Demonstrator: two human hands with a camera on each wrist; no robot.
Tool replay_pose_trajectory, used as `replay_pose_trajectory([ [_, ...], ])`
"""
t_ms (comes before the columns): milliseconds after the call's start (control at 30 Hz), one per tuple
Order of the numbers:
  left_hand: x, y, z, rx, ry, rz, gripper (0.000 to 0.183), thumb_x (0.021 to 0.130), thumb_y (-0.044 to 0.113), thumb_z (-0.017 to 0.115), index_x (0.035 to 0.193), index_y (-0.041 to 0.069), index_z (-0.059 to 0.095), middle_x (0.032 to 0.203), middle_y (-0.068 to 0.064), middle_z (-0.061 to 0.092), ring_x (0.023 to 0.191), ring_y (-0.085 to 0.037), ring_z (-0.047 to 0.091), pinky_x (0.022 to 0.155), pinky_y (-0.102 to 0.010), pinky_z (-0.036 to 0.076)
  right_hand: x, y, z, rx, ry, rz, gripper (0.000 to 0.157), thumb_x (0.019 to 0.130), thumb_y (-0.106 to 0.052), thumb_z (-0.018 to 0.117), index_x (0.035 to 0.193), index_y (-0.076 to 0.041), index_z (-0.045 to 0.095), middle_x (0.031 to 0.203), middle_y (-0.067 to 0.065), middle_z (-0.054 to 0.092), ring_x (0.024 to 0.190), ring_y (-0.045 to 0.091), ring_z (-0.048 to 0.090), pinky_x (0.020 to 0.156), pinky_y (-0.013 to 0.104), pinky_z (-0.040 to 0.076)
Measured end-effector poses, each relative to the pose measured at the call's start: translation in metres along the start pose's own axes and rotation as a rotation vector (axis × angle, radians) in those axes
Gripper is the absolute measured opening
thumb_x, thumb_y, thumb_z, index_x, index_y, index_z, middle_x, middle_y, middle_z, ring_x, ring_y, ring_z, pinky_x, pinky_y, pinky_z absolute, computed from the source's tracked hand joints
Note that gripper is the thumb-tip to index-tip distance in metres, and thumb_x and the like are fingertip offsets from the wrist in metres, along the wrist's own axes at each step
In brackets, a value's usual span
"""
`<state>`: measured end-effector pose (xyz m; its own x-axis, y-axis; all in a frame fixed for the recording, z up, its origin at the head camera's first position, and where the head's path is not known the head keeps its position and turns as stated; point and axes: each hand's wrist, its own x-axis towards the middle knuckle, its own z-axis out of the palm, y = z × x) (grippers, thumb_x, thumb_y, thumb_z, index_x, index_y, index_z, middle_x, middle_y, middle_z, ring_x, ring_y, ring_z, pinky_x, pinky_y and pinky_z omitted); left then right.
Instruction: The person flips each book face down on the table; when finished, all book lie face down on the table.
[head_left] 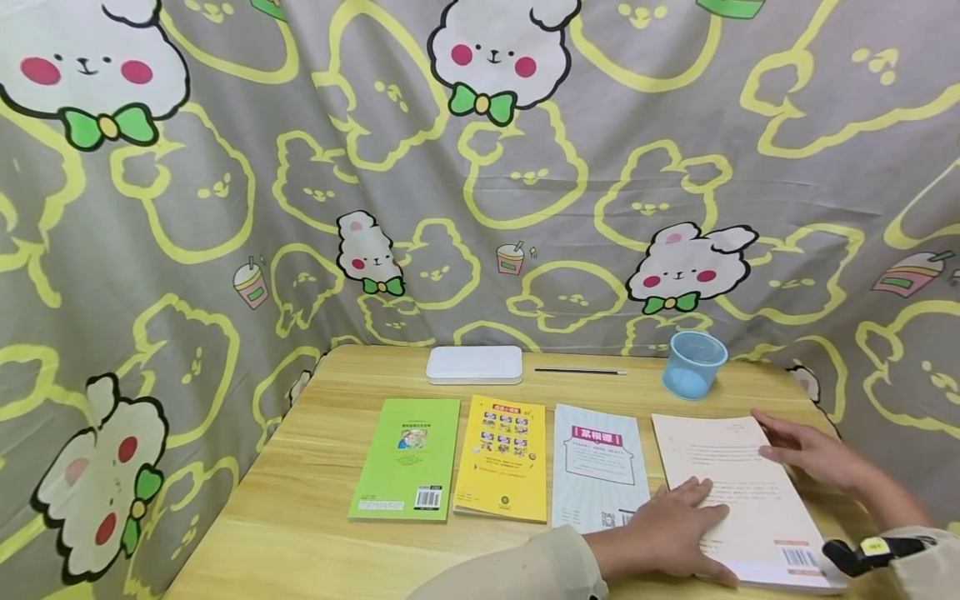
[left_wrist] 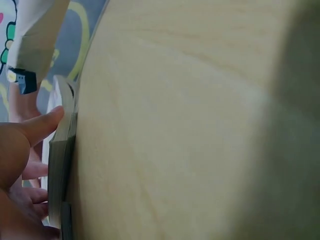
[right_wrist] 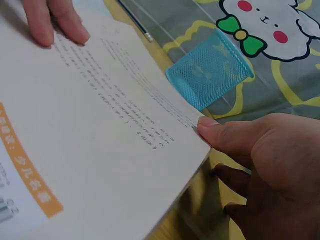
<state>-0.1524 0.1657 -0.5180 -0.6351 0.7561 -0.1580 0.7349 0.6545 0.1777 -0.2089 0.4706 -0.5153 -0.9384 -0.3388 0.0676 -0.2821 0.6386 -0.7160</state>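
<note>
A thick cream book [head_left: 738, 508] lies at the right end of a row, its printed cover up and a barcode near the lower edge. My left hand [head_left: 675, 529] rests on its left part with fingers spread, the thumb by the near edge. In the left wrist view that thumb [left_wrist: 47, 125] lies against the book's page edges [left_wrist: 59, 170]. At the far right corner my right hand [head_left: 813, 454] pinches the book's edge. The right wrist view shows its thumb [right_wrist: 212, 131] on the cover [right_wrist: 110, 150], with the other fingers beside and below the edge.
Left of the cream book lie a pale blue book [head_left: 600, 467], a yellow book [head_left: 504, 467] and a green book [head_left: 408, 458]. Behind them are a white case [head_left: 474, 365], a dark pencil [head_left: 577, 371] and a blue mesh cup [head_left: 692, 371]. A patterned curtain [head_left: 525, 292] borders the wooden table [head_left: 300, 500].
</note>
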Motion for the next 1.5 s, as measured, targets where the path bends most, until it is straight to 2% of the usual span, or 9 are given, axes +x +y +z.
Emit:
replay_pose_trajectory([
  [167, -0.001, -0.004, -0.003, -0.018, -0.023, 0.03, 0.084, 0.088, 0.075, 0.061, 0.159, 0.045, 0.029, 0.17, 0.016, 0.012, 0.155, -0.001, 0.008, 0.123, -0.027, 0.025, -0.004, 0.003, 0.006, -0.029, 0.005, 0.043, 0.066, 0.103, -0.016, 0.063, 0.151, 0.019, 0.032, 0.15, 0.049, 0.028, 0.125, -0.027, 0.023, 0.092, -0.004, 0.024],
  [267, -0.001, -0.005, -0.004, -0.022, -0.03, 0.045, 0.085, 0.089, 0.074, 0.062, 0.16, 0.044, 0.027, 0.17, 0.015, 0.011, 0.155, -0.002, 0.007, 0.123, -0.027, 0.024, -0.004, 0.001, 0.008, -0.073, -0.002, 0.098, 0.069, 0.104, -0.023, 0.062, 0.153, 0.014, 0.033, 0.152, 0.047, 0.028, 0.15, 0.013, 0.023, 0.09, -0.006, 0.017],
  [367, 0.0, -0.006, -0.003, -0.02, -0.034, 0.053, 0.085, 0.089, 0.073, 0.062, 0.16, 0.043, 0.027, 0.17, 0.015, 0.01, 0.155, -0.001, 0.007, 0.123, -0.026, 0.023, -0.004, -0.001, 0.009, -0.111, -0.011, 0.137, 0.07, 0.104, -0.027, 0.062, 0.154, 0.013, 0.033, 0.152, 0.046, 0.028, 0.138, 0.063, 0.026, 0.099, -0.001, 0.018],
  [633, 0.001, -0.01, -0.001, -0.034, -0.043, 0.064, 0.086, 0.089, 0.072, 0.063, 0.161, 0.042, 0.027, 0.17, 0.016, 0.009, 0.155, 0.0, 0.007, 0.124, -0.027, 0.022, -0.006, -0.001, 0.015, -0.05, -0.015, 0.177, 0.071, 0.107, -0.026, 0.057, 0.157, 0.013, 0.024, 0.154, 0.047, 0.021, 0.138, 0.069, 0.021, 0.117, 0.016, 0.009],
  [800, 0.0, -0.009, -0.001, -0.017, -0.048, 0.057, 0.086, 0.088, 0.073, 0.063, 0.16, 0.043, 0.028, 0.17, 0.017, 0.009, 0.155, 0.001, 0.006, 0.124, -0.026, 0.023, -0.006, 0.0, 0.015, 0.007, -0.023, 0.193, 0.072, 0.107, -0.025, 0.056, 0.156, 0.014, 0.021, 0.155, 0.049, 0.015, 0.139, 0.071, 0.014, 0.119, 0.067, 0.005],
  [867, 0.0, -0.008, -0.002, -0.006, -0.049, 0.055, 0.085, 0.088, 0.074, 0.062, 0.16, 0.043, 0.028, 0.17, 0.017, 0.009, 0.155, 0.001, 0.006, 0.124, -0.025, 0.023, -0.006, 0.001, 0.015, 0.023, -0.024, 0.203, 0.073, 0.107, -0.027, 0.057, 0.157, 0.013, 0.021, 0.156, 0.047, 0.015, 0.141, 0.068, 0.011, 0.117, 0.07, 0.006],
  [1000, 0.0, -0.008, -0.002, 0.0, -0.054, 0.051, 0.085, 0.088, 0.074, 0.061, 0.16, 0.044, 0.027, 0.17, 0.017, 0.008, 0.154, 0.001, 0.005, 0.124, -0.025, 0.023, -0.007, 0.003, 0.015, 0.045, -0.03, 0.211, 0.074, 0.107, -0.03, 0.056, 0.159, 0.009, 0.021, 0.158, 0.045, 0.014, 0.144, 0.061, 0.007, 0.123, 0.056, 0.003],
  [1200, 0.001, -0.008, -0.002, 0.001, -0.058, 0.053, 0.085, 0.089, 0.075, 0.06, 0.16, 0.044, 0.026, 0.17, 0.017, 0.006, 0.154, 0.001, 0.004, 0.124, -0.025, 0.022, -0.006, 0.003, 0.013, 0.041, -0.036, 0.21, 0.075, 0.105, -0.027, 0.059, 0.157, 0.012, 0.021, 0.156, 0.048, 0.015, 0.138, 0.072, 0.012, 0.107, 0.081, 0.015],
  [1500, 0.0, -0.016, -0.005, -0.064, -0.078, 0.118, 0.083, 0.09, 0.067, 0.066, 0.161, 0.039, 0.031, 0.17, 0.016, 0.009, 0.155, -0.002, 0.004, 0.124, -0.028, 0.023, -0.006, 0.001, 0.015, 0.06, -0.023, 0.221, 0.075, 0.106, -0.026, 0.059, 0.157, 0.013, 0.02, 0.156, 0.048, 0.013, 0.138, 0.073, 0.01, 0.105, 0.083, 0.016],
])
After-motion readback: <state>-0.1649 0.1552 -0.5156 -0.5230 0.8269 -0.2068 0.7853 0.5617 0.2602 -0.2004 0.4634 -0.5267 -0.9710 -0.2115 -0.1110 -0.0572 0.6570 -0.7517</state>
